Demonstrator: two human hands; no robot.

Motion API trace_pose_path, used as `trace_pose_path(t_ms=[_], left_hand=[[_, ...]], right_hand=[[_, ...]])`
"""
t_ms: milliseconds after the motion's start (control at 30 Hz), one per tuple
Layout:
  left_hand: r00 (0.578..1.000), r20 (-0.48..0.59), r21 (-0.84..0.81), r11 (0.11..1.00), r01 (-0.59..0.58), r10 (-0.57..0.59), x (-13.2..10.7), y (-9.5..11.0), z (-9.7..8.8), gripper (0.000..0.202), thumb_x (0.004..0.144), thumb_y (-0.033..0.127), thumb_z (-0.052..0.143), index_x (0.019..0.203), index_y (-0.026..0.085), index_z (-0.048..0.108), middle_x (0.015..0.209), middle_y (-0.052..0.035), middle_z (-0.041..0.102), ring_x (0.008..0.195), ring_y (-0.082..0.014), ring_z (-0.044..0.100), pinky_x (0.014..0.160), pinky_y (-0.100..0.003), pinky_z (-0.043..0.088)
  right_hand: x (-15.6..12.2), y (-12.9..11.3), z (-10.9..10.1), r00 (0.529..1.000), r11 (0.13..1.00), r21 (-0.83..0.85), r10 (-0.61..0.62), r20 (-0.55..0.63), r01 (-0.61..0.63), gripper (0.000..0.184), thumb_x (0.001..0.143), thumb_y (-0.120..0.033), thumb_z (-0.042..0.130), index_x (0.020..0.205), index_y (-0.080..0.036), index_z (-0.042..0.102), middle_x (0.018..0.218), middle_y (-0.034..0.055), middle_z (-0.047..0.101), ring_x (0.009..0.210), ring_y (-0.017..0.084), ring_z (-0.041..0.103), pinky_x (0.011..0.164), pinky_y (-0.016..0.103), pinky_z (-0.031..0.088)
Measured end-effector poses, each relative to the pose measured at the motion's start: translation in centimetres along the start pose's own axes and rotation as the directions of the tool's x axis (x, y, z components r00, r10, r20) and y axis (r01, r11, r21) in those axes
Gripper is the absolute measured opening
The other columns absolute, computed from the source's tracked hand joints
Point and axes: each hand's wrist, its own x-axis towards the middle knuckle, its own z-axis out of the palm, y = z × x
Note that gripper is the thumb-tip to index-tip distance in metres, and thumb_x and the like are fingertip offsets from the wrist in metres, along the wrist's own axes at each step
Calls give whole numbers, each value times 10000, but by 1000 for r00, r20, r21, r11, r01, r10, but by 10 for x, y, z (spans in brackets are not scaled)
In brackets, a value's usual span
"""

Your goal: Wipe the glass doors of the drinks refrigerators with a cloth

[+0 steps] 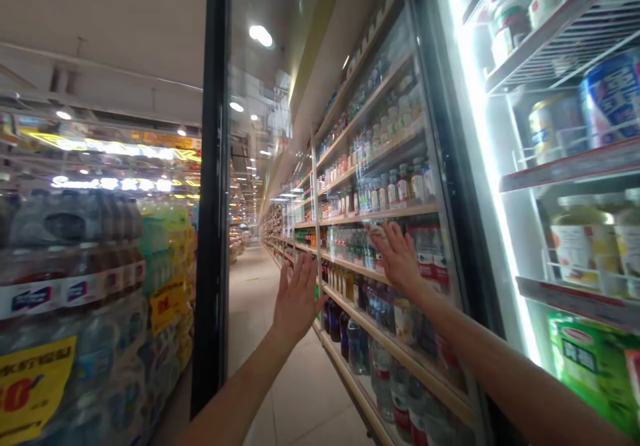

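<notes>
An open glass door [270,339] with a dark frame stands before me, and bottle shelves show in its pane. My left hand [299,293] is raised against or just in front of the glass, palm forward, fingers stretched out, holding nothing. Further right, my right hand [400,259] is at the pane with its fingers bent forward and partly spread. A small pale wad, which looks like a cloth [379,234], shows at its fingertips on the left side. Blur hides its exact shape and how firmly it is held.
On the right is a lit cooler with wire shelves [575,26], bottles [580,239], a blue pack [613,99] and a green pack [583,359]. Stacked bottle packs [75,286] with yellow price signs [37,389] stand on the left. A tiled aisle floor [245,286] shows through the glass.
</notes>
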Motion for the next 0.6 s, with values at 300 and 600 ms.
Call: trace_pose_path(t_ms=[300, 600], left_hand=[[1000, -5, -43, 999, -23, 23, 2, 33, 11, 597, 856, 428, 381, 1364, 120, 321, 1442, -116, 290, 1350, -244, 236, 1096, -482, 174], [997, -37, -73, 995, -63, 61, -7, 55, 19, 569, 851, 412, 392, 1341, 122, 369, 1423, -99, 338, 1338, -240, 268, 1089, -453, 211]], right_hand=[[-31, 43, -4, 993, 990, -78, 118, -10, -118, 544, 793, -116, 425, 1316, -270, 422, 1474, 69, 255, 1350, 279, 220, 1040, 541, 260], [-76, 75, 0, 991, 991, -22, 131, -12, -131, 524, 839, -126, 387, 1329, -311, 399, 1462, 58, 285, 1349, 264, 233, 1027, 532, 308]])
